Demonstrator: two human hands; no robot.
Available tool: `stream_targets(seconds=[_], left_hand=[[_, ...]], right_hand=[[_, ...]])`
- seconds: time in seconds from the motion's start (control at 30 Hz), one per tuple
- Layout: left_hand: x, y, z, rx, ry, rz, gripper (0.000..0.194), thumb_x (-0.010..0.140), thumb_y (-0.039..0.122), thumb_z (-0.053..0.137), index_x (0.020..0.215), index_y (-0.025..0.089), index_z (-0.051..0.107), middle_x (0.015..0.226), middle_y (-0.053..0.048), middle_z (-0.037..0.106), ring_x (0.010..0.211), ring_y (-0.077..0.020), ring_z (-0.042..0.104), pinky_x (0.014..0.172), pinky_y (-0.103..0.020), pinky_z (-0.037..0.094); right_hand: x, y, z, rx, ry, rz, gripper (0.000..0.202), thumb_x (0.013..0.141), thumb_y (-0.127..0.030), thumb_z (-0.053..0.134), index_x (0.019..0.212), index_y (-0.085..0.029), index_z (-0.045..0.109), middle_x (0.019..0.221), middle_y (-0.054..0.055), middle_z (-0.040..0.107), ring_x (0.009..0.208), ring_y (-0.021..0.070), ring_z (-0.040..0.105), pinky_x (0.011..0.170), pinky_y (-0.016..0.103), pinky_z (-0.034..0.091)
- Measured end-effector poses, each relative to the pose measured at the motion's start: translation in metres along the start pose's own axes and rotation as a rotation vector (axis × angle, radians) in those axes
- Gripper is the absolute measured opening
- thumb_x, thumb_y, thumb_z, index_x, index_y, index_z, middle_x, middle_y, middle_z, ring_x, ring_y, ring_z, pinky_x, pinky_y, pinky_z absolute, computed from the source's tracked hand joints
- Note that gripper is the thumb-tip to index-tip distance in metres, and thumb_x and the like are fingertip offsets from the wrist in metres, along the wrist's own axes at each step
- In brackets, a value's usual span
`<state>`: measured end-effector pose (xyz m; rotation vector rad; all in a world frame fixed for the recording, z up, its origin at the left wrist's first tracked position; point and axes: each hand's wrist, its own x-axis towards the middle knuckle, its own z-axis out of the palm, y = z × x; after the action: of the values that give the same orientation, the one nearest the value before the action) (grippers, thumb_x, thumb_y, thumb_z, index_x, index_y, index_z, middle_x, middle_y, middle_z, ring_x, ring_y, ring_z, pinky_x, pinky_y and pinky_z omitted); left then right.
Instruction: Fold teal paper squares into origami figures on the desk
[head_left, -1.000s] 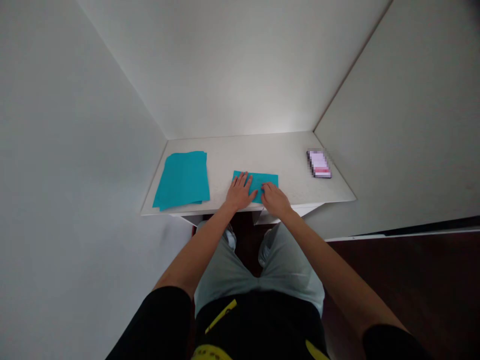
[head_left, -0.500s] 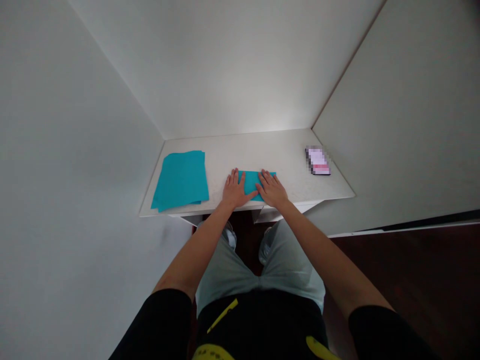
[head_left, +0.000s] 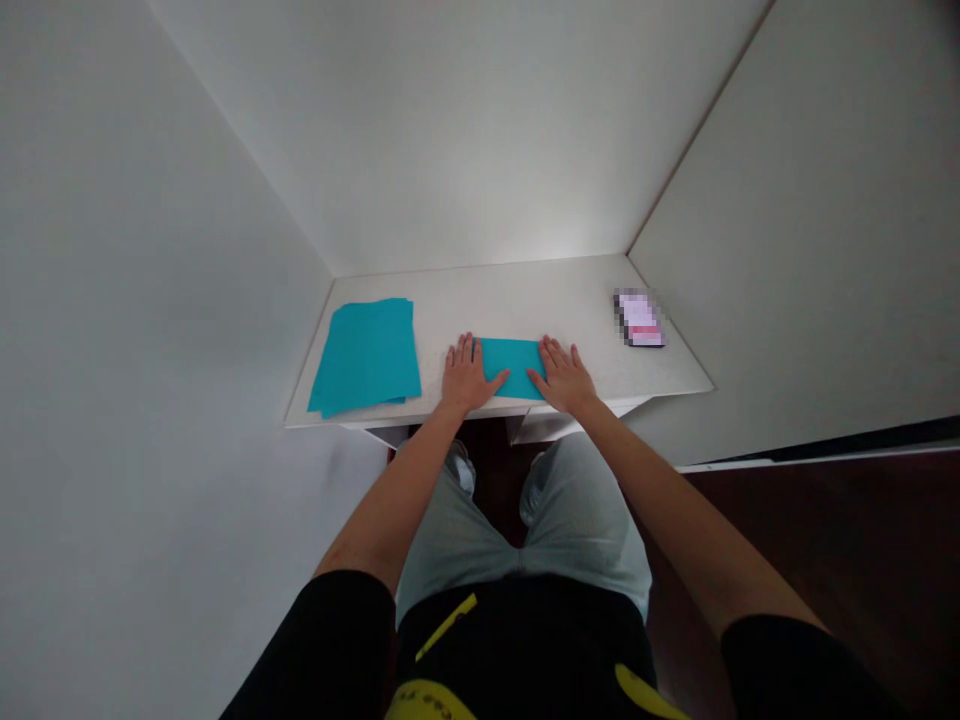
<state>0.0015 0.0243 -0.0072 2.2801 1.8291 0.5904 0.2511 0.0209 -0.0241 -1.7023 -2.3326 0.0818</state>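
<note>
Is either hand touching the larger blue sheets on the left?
No, the left hand and right hand lie at opposite ends of the smaller blue piece, apart from the larger blue sheets.

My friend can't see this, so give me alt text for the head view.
A left hand and right hand lie flat at opposite ends of a blue sheet on a white table. Larger blue sheets lie left, a pixelated phone right.
</note>
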Motion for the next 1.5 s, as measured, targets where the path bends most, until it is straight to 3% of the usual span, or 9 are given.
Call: stream_targets(seconds=[0.17,0.33,0.5,0.6,0.87,0.97,1.2,1.3,1.5], left_hand=[[-0.007,0.004,-0.015,0.013,0.036,0.112,0.067,0.103,0.053,0.061,0.158,0.015,0.057,0.171,-0.019,0.049,0.165,-0.0362,0.035,0.134,-0.057,0.027],[-0.021,0.003,-0.024,-0.045,-0.112,0.376,0.044,0.105,0.038,0.058,0.146,0.027,0.071,0.159,-0.008,0.064,0.155,-0.0265,0.051,0.128,-0.048,0.038],[-0.026,0.0,-0.026,-0.037,-0.094,0.311,0.04,0.106,0.027,0.055,0.141,0.035,0.075,0.161,-0.004,0.062,0.155,-0.0273,0.049,0.127,-0.053,0.038],[-0.024,0.0,-0.026,-0.038,-0.088,0.275,0.039,0.109,0.029,0.053,0.14,0.038,0.075,0.16,-0.004,0.062,0.152,-0.0268,0.051,0.125,-0.053,0.04],[-0.029,-0.001,-0.028,-0.083,-0.125,0.356,0.065,0.096,0.061,0.074,0.151,0.028,0.066,0.164,-0.01,0.058,0.155,-0.0306,0.049,0.131,-0.051,0.034],[-0.027,-0.008,-0.025,-0.139,-0.03,0.301,0.075,0.098,0.066,0.069,0.158,0.023,0.058,0.165,-0.014,0.057,0.156,-0.0307,0.048,0.132,-0.049,0.033],[-0.015,-0.031,-0.013,-0.316,0.472,-0.132,0.077,0.113,0.067,0.017,0.166,0.015,0.037,0.16,-0.022,0.054,0.153,-0.0266,0.049,0.128,-0.045,0.039],[-0.017,-0.027,-0.014,-0.276,0.423,-0.059,0.08,0.112,0.07,0.021,0.167,0.014,0.036,0.162,-0.023,0.052,0.156,-0.029,0.046,0.129,-0.047,0.037],[-0.025,-0.009,-0.027,-0.141,0.155,0.113,0.066,0.108,0.06,0.053,0.165,0.027,0.048,0.17,-0.012,0.05,0.162,-0.0316,0.038,0.13,-0.05,0.034]], right_hand=[[0.001,-0.007,-0.006,0.016,0.01,-0.006,0.075,0.112,-0.055,0.031,0.174,-0.011,0.031,0.177,0.019,0.035,0.166,0.0355,0.033,0.136,0.066,0.019],[-0.01,-0.012,-0.017,0.064,-0.002,-0.14,0.061,0.114,-0.041,0.03,0.167,-0.016,0.047,0.173,0.016,0.046,0.161,0.0319,0.043,0.136,0.064,0.021],[-0.04,-0.001,-0.024,0.08,-0.044,-0.263,0.086,0.1,-0.069,0.063,0.166,-0.016,0.049,0.174,0.021,0.042,0.16,0.0384,0.043,0.133,0.065,0.028],[-0.054,0.007,-0.028,0.066,-0.067,-0.319,0.095,0.091,-0.067,0.076,0.167,-0.019,0.047,0.175,0.021,0.04,0.16,0.0396,0.042,0.131,0.063,0.031],[-0.058,-0.004,-0.042,0.106,-0.002,-0.197,0.038,0.105,-0.031,0.058,0.138,-0.029,0.076,0.154,0.011,0.068,0.138,0.0311,0.064,0.117,0.052,0.044],[-0.053,-0.006,-0.05,0.214,0.023,-0.151,0.034,0.109,-0.036,0.05,0.123,-0.027,0.08,0.133,0.01,0.079,0.122,0.0295,0.071,0.112,0.05,0.046],[-0.027,0.007,-0.062,0.836,0.159,0.253,0.061,0.1,-0.077,0.047,0.105,-0.022,0.074,0.088,0.004,0.077,0.079,0.0243,0.068,0.073,0.036,0.057],[-0.018,0.014,-0.058,0.888,0.161,0.341,0.061,0.097,-0.076,0.05,0.105,-0.021,0.074,0.087,0.006,0.078,0.078,0.0253,0.068,0.071,0.037,0.058],[-0.015,0.017,-0.04,0.319,0.103,0.301,0.039,0.101,-0.039,0.051,0.12,-0.017,0.077,0.116,0.016,0.081,0.107,0.0354,0.073,0.094,0.047,0.057]])
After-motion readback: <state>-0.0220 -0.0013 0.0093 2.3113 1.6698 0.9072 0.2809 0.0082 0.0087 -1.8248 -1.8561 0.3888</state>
